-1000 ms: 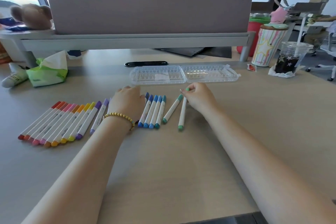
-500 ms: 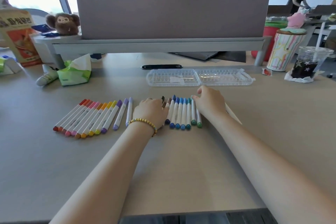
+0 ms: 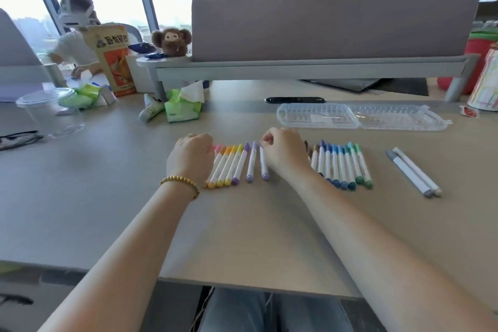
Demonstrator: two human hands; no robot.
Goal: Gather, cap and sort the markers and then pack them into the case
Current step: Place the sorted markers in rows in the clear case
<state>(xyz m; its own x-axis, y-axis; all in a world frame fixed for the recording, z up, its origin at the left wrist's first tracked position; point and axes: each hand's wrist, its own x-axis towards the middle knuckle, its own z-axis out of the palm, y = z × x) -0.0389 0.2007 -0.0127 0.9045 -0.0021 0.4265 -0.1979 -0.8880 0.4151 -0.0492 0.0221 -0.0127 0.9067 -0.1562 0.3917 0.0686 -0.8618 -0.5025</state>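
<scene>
A row of capped markers from pink through orange and yellow to purple (image 3: pixel 227 167) lies on the table, its left end hidden under my left hand (image 3: pixel 190 159). Two lilac markers lie just to the right of that row. My right hand (image 3: pixel 285 155) has its curled fingertips pinching the top cap of the right lilac marker (image 3: pixel 264 166). To the right sits a tight row of brown, blue and green markers (image 3: pixel 342 166). Two grey markers (image 3: pixel 412 172) lie apart at the far right. The clear plastic case (image 3: pixel 358 117) lies open behind the rows, with nothing in it.
A green tissue pack (image 3: pixel 183 108) and a white tube (image 3: pixel 151 112) sit at the back left, with a clear cup (image 3: pixel 51 113) and glasses (image 3: pixel 18 139) further left. A desk divider (image 3: pixel 334 19) on a shelf closes the back. A striped cup (image 3: pixel 485 86) stands at the right.
Both hands have moved left from the blue-green row to the warm and purple markers. My right hand now pinches a lilac marker. The view has swung left and lower.
</scene>
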